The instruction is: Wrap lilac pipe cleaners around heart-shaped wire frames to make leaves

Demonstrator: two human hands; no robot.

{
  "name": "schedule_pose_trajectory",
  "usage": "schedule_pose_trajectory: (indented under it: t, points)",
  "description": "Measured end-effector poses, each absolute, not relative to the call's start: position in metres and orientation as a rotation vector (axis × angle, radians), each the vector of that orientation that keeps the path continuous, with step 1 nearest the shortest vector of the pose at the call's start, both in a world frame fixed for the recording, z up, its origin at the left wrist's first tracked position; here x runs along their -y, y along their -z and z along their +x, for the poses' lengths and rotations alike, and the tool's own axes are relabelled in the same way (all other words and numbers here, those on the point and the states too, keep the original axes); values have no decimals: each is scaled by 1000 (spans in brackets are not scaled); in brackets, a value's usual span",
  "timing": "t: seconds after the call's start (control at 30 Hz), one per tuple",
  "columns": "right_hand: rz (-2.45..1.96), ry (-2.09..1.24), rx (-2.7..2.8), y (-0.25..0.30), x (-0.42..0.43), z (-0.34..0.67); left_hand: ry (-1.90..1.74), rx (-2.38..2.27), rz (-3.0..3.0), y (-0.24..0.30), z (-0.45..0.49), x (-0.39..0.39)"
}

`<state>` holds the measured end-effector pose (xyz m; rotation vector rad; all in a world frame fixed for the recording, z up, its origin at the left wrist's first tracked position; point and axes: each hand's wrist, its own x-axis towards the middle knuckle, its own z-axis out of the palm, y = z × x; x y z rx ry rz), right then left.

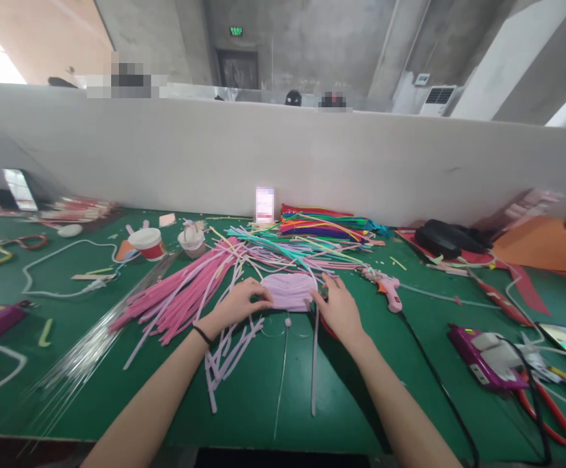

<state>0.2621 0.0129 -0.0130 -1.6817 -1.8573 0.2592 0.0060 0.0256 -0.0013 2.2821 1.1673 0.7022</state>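
The person's left hand and right hand pinch opposite ends of a pale lilac pad of tightly bent fuzzy chenille stems. It lies on the green table, just in front of a loose heap of pink chenille stems. Holding it well seems to call for even pressure from both sides, so the folds do not spring apart. Both forearms reach forward, wrists low, fingers curled inward. Whether the thumbs sit under the pad is hard to tell. A pink hot-glue gun lies near the right hand.
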Motion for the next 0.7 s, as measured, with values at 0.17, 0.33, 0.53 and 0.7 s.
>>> schedule_pose_trajectory:
  t: [0.17, 0.33, 0.53, 0.7]
  points:
    - [-1411, -510, 2152, 2, -7, 268, -778, -1150, 2346, 16, 19, -22]
    - [-1392, -448, 2383, 5, -6, 268, -807, -1217, 2321, 24, 24, -20]
    - [-1428, -415, 2388, 8, -6, 270, -840, -1225, 2209, 16, 9, -24]
    - [-1422, -358, 2400, 9, -4, 268, -810, -1274, 2272, 6, -4, -28]
